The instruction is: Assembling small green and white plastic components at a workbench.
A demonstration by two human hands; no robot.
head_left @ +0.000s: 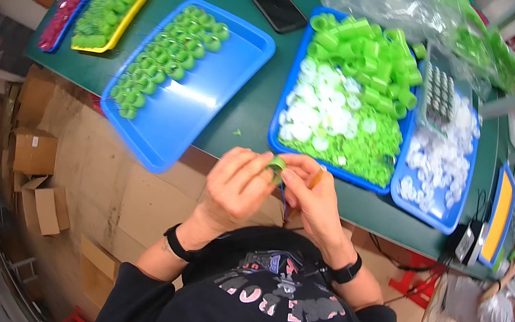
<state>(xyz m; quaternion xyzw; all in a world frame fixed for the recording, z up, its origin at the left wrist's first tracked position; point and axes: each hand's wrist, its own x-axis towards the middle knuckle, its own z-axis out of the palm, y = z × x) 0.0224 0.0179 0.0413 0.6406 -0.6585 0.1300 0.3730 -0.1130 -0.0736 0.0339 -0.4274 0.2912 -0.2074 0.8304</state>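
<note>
Both hands are held close together in front of the chest, and the bare forearms are angled inward from either side. The left hand (237, 181) is turned with its back upward; its fingers are bent and pointed toward the other hand, while its thumb is hidden. The right hand (309, 196) is angled across to meet it, with the thumb (294, 184) and index finger (301, 161) drawn near each other in a pinch. The left wrist (197, 225) and right wrist (337, 251) are both raised, and both elbows are bent.
</note>
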